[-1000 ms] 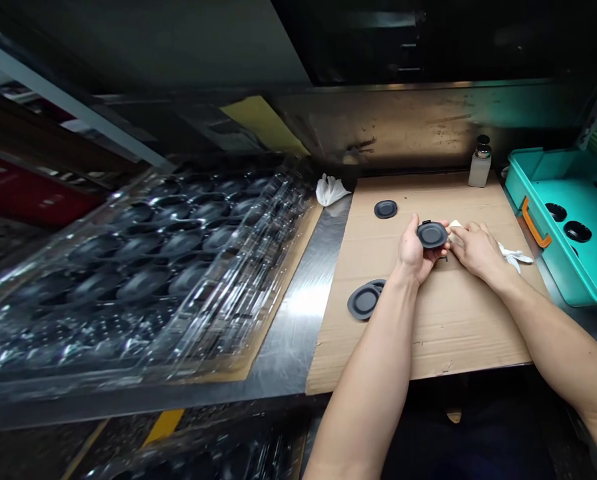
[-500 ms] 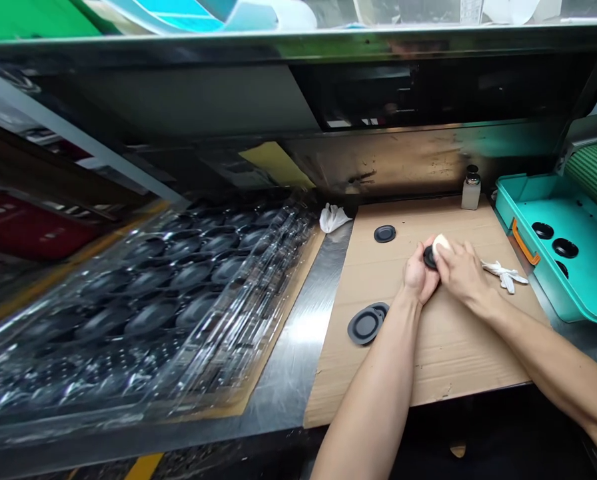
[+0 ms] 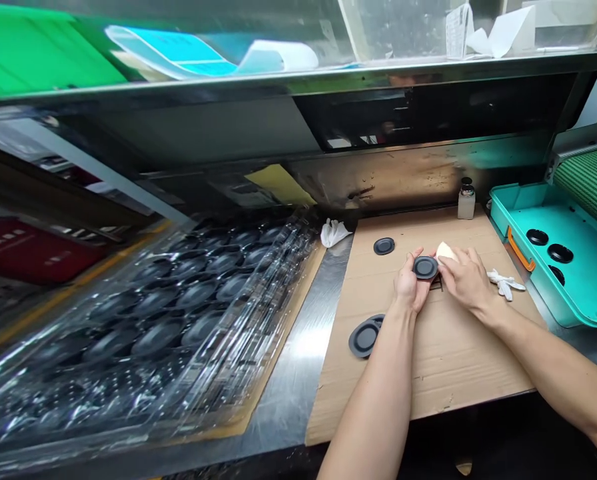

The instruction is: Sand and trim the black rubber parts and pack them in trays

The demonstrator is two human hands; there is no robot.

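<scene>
My left hand (image 3: 409, 285) is closed on a small black oval disc (image 3: 425, 267), its face with a raised ring turned up. Close beside the disc, my right hand (image 3: 463, 277) pinches a cream-coloured pad (image 3: 444, 252), perhaps a folded cloth or sponge. Both hands are above a cardboard sheet (image 3: 458, 360). A single dark disc (image 3: 384, 246) lies on the cardboard to the upper left. Nearer me, two overlapping grey discs (image 3: 364, 339) rest partly behind my left forearm.
Clear plastic trays of black round parts (image 3: 158, 337) fill the left side. A teal bin (image 3: 578, 293) with several black parts stands at right. On the cardboard are a small bottle (image 3: 466, 200) and white cloth (image 3: 506, 285); another white cloth (image 3: 334, 233) lies by the trays.
The disc has come out from under the pad, and its face now shows. My right hand and the pad have drawn slightly to the right. The camera view has tilted up.
</scene>
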